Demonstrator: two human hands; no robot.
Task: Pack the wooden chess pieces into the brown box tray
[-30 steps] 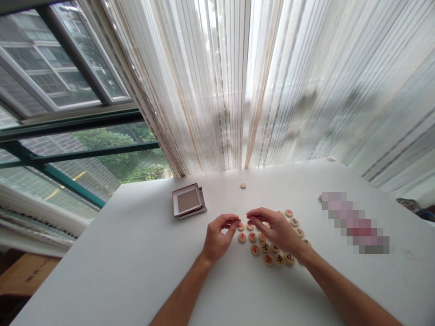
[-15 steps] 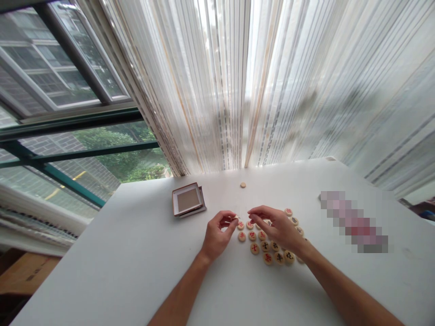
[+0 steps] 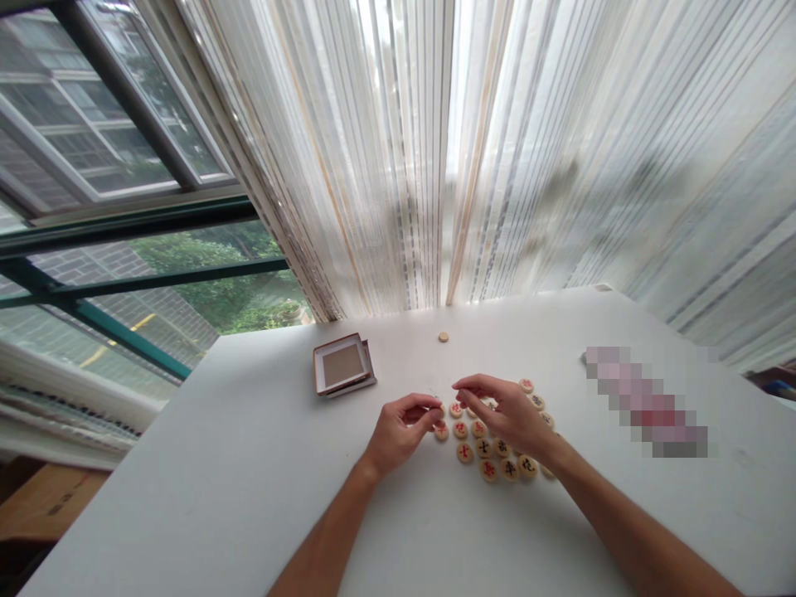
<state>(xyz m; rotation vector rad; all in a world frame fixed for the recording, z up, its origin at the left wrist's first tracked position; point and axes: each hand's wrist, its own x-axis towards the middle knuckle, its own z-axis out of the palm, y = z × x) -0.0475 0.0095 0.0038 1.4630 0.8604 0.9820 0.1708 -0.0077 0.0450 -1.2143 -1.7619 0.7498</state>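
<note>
Round wooden Chinese chess pieces with red or black characters lie in rows on the white table, partly hidden by my right hand. My left hand (image 3: 401, 427) is closed in a pinch at the row's left end, its fingertips on a Chinese chess piece (image 3: 442, 410) that they partly cover. Just below it lies a red-marked piece (image 3: 441, 432). My right hand (image 3: 497, 406) hovers over the upper rows, thumb and index finger slightly apart with nothing visible between them. Nearby are a red-marked piece (image 3: 456, 410) and a black-marked piece (image 3: 509, 469).
An open shallow box (image 3: 342, 365) stands at the back left of the white table (image 3: 249, 481). One lone piece (image 3: 444, 337) lies farther back. A pixelated pinkish object (image 3: 647, 402) rests on the right. Striped curtains (image 3: 398, 166) hang behind the table; a cardboard box (image 3: 53, 502) is at lower left.
My left hand has moved slightly right and down, lowering its fingertips with the piece toward the row. My right hand has hardly moved.
</note>
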